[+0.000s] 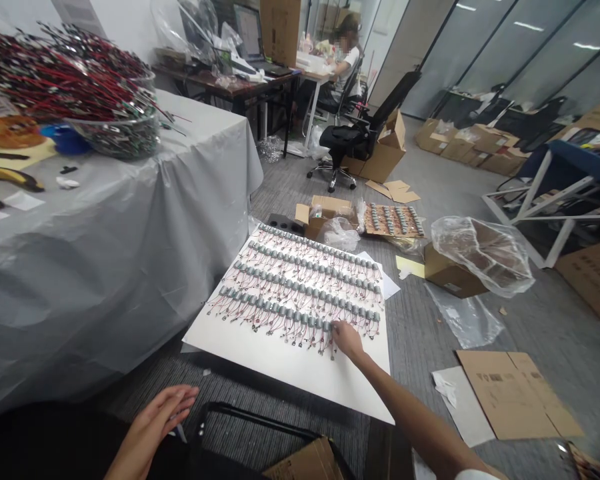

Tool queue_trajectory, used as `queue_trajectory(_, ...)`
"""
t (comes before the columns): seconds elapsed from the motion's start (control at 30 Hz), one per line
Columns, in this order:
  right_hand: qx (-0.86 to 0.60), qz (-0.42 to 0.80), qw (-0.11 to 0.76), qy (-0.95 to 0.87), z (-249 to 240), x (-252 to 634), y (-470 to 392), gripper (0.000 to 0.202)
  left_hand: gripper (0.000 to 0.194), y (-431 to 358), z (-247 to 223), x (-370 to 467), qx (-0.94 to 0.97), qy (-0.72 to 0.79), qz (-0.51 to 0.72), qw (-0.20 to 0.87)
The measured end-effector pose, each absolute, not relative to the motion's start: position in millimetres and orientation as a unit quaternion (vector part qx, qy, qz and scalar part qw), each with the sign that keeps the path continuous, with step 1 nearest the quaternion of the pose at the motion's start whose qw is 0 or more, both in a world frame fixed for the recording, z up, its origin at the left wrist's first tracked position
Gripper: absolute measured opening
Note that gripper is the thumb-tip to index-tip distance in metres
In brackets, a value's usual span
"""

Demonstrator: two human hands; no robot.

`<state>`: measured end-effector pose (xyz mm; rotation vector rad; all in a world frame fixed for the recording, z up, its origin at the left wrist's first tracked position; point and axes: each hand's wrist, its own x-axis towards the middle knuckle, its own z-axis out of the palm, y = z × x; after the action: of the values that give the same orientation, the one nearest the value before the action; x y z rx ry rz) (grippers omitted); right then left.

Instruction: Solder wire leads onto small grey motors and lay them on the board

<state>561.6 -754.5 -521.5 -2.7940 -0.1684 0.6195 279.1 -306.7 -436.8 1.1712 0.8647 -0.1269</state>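
Note:
Rows of small grey cylindrical motors (293,314) with thin red and dark wires lie on a white board (260,360) in front of me. My right hand (347,339) reaches to the front row, right of its middle, its fingers closed around a motor there; the fingertips partly hide it. Wire ends with small dark pieces hang toward me from each motor. My left hand (167,413) is off the board at the lower left, above my lap, fingers stretched out and holding nothing.
A grey-covered table (205,133) at left bears a clear tub (125,137) heaped with wired parts, and yellow-black pliers (10,177). Cardboard boxes (450,270), plastic bags and a flat cardboard sheet (520,393) lie on the floor. An office chair (353,140) and a seated person are behind.

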Motion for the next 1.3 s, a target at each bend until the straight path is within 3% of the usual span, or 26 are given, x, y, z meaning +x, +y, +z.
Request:
queue_trajectory(0.37,-0.961,0.251,0.105,-0.054,-522,568,-750,0.030,0.062,-307,-438,278,0.539,0.385,-0.053,0.747)
queue_trajectory(0.97,-0.958,0.218,0.183,-0.031,-519,566,-755,0.036,0.072,-312,-425,287,0.543,0.400,-0.048,0.737)
queue_trajectory(1.3,-0.958,0.227,0.169,-0.037,-508,558,-762,0.038,0.070,-314,-422,286,0.543,0.399,-0.034,0.739)
